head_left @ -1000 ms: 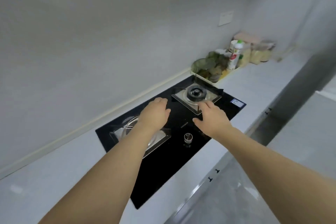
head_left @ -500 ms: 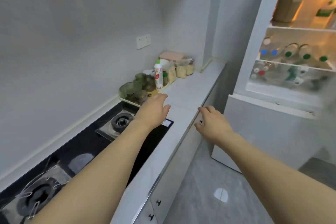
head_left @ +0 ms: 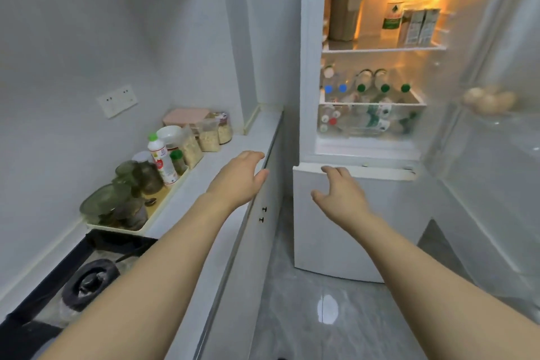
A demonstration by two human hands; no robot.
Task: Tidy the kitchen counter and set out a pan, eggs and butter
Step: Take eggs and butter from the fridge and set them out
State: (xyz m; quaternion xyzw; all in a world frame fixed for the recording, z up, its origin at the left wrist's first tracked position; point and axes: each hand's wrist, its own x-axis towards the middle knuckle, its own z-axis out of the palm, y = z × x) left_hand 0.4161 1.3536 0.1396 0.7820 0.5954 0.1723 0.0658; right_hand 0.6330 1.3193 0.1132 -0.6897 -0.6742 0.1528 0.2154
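Fridge (head_left: pixel 374 96) now nearer than before, left hand (head_left: pixel 238 181) and right hand (head_left: pixel 340 196) both relaxed, empty

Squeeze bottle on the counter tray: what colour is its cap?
Green, on the white squeeze bottle with a red label; head view.

Counter (head_left: pixel 222 161) w/ jar tray (head_left: pixel 152 218), hob (head_left: pixel 58 280)

A single head-worn camera is looking forward and down, past both outstretched forearms, along the counter (head_left: pixel 222 172) on the left toward the open fridge (head_left: pixel 371 152) ahead and right. The wide lens is bending the edges. The fridge shelves are sitting near, the stove burner (head_left: pixel 90 283) low at the left corner.
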